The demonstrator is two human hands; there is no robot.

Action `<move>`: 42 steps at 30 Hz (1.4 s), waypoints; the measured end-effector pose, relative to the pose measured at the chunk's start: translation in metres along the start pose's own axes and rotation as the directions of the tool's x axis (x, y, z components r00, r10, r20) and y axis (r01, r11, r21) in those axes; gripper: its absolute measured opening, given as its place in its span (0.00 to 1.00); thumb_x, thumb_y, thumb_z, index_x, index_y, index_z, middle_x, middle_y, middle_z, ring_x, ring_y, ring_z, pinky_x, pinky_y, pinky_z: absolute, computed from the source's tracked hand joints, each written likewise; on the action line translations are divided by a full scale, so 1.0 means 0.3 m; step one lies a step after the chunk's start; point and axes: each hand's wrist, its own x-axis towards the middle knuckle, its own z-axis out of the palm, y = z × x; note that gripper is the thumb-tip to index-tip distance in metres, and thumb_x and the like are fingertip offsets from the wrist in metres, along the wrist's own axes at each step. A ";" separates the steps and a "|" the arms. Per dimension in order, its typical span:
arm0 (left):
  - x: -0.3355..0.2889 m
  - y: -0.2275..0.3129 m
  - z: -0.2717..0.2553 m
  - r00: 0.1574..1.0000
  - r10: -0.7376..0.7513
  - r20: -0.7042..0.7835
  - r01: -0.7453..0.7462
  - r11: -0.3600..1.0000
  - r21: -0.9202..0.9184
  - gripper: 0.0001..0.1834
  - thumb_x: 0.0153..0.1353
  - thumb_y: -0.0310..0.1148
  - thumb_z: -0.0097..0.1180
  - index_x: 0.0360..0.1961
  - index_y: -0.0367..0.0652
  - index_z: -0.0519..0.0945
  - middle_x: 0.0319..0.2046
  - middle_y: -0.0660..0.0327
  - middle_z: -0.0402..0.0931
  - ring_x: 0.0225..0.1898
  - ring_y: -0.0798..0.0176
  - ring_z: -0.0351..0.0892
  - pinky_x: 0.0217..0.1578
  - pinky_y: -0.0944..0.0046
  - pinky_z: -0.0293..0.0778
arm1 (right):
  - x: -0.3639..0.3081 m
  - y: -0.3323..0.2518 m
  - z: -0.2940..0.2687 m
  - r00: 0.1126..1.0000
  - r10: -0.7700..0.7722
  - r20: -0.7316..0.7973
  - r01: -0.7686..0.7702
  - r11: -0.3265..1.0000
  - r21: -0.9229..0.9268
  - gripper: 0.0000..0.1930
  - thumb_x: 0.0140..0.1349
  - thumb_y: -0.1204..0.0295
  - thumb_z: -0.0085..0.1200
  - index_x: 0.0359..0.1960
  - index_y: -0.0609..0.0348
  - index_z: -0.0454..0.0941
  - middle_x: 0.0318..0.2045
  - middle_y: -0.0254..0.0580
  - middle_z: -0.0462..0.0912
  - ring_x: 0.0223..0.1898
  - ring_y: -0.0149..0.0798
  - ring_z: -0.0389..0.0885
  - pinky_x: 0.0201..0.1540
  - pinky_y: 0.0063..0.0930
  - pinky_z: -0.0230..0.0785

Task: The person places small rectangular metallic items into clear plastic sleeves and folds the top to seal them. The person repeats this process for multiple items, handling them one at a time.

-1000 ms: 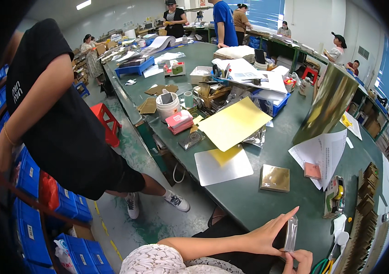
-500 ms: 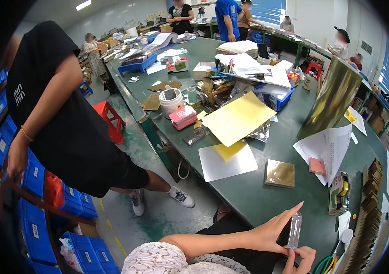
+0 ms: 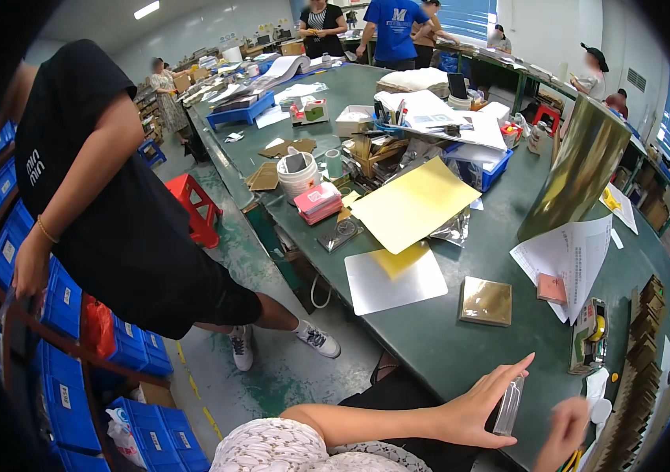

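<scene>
My left hand point(image 3: 480, 407) grips a small clear plastic box point(image 3: 509, 405) between thumb and fingers, just above the near edge of the green table point(image 3: 429, 350). To its right, apart from the box, is my right hand point(image 3: 564, 426), its fingers bent and smeared by motion. Whether that hand holds anything cannot be made out. Beyond my hands lies a flat gold-coloured block point(image 3: 486, 300). Near my right hand is a round white piece point(image 3: 601, 411), and the scissors handles below it are largely hidden.
Brown comb-like strips point(image 3: 640, 358) line the right side. A tape measure pack point(image 3: 588, 337), printed sheets point(image 3: 563, 259) and a rolled gold sheet point(image 3: 579, 169) stand nearby. Yellow card point(image 3: 416, 204) lies farther off. A person in black point(image 3: 114, 212) stands left, beside blue bins point(image 3: 67, 393).
My right hand has let go of the lower end of the clear box and moved right, over the scissors. The left hand keeps the box, now slightly more tilted.
</scene>
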 end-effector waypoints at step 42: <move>0.033 -0.017 -0.020 0.980 -0.198 -0.012 0.192 0.962 -0.191 0.53 0.56 0.28 0.70 0.75 0.38 0.48 0.58 0.51 0.66 0.58 0.60 0.67 0.61 0.60 0.63 | 0.090 -0.101 -0.057 0.921 0.351 0.171 -0.390 0.822 0.415 0.07 0.63 0.71 0.60 0.36 0.62 0.85 0.61 0.54 0.76 0.61 0.42 0.72 0.60 0.36 0.66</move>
